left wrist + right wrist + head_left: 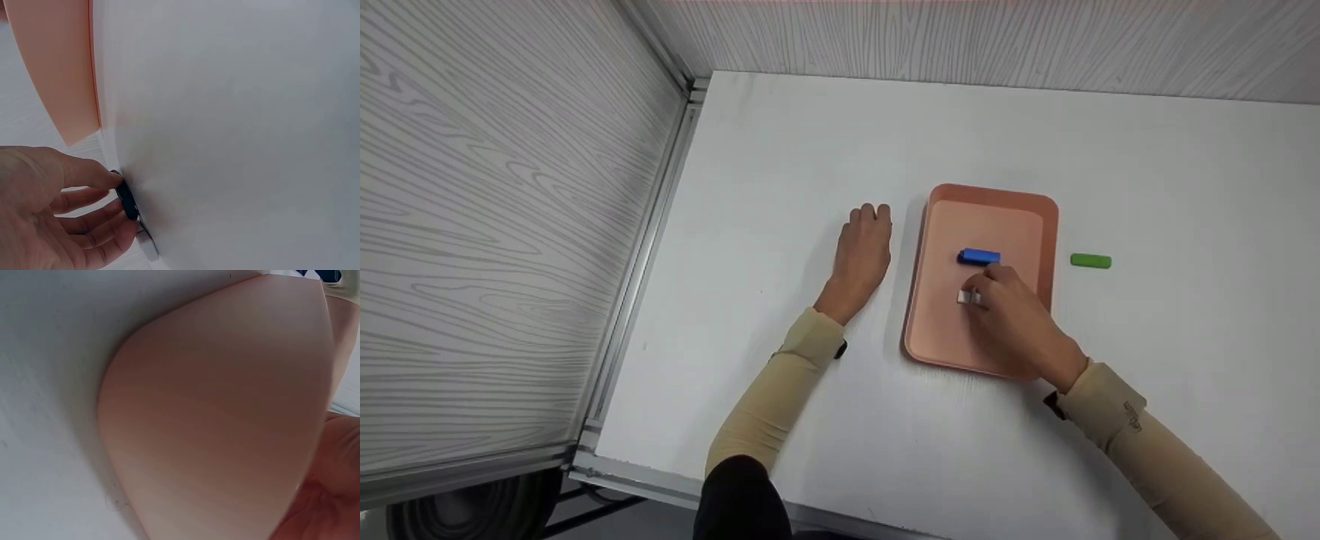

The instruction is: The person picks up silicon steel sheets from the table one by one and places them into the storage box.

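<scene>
- The right hand [1012, 311] reaches over the near half of a pink tray [941, 330], fingers curled and pinching a small silver-grey piece [969, 298] at its fingertips, just above or on the tray floor; which of the two cannot be told.
- Just beyond those fingertips, a blue block [979, 257] lies flat near the middle of the tray, close to the silver-grey piece but apart from it.
- The tray sits lengthwise on the white table [780, 150], its short ends pointing near and far; the right wrist crosses its near right corner.
- The right wrist view is filled by the tray's pink floor [225, 410], with only a blurred edge of the hand at the lower right.
- A green block [1090, 260] lies on the table just right of the tray, level with the blue block and clear of the rim.
- The left hand [862, 255] rests palm down on the table just left of the tray, fingers loosely together and pointing away, holding nothing.
- In the left wrist view its fingers [84, 174] lie lightly bent against the table, with the tray's edge [56, 67] nearby.
- Both forearms wear beige sleeves [780, 390], a dark band at each wrist.
- Grey wood-grain panels [495, 225] wall the table on the left and far sides.
</scene>
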Available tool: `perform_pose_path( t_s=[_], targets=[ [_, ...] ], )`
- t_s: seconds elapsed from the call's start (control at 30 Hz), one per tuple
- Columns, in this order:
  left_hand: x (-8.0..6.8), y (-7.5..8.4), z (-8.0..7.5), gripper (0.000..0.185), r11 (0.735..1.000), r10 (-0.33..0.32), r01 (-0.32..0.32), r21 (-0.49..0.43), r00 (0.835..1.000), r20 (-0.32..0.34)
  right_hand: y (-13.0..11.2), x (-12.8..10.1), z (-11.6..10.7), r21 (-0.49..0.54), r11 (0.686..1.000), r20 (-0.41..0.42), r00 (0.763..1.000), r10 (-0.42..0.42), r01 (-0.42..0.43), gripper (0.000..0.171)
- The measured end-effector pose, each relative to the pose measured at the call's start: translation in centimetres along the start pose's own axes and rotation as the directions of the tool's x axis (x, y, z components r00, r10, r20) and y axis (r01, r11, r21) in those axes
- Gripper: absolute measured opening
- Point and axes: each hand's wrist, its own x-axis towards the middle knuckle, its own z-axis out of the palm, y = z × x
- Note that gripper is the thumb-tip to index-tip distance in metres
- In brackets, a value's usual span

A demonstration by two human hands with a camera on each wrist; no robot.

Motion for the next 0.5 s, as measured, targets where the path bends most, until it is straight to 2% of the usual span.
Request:
perform_pose_path(
  t_s=[0.23,0.5],
  targets=[
    [0.1,-0.1,0.15,0.022,1.0,0.013,-0.013,-0.017,1.0,-0.003,0.02,0.05,-0.01,0.033,0.999,0.029,0.999,0.043,-0.044,0.027],
    [-0.3,-0.21,0.28,0.02,0.999,0.033,-0.033,-0.007,0.999,-0.038,-0.1,-0.03,0.08,0.004,1.0,0.017,1.0,0.012,-0.012,0.026]
  ],
)
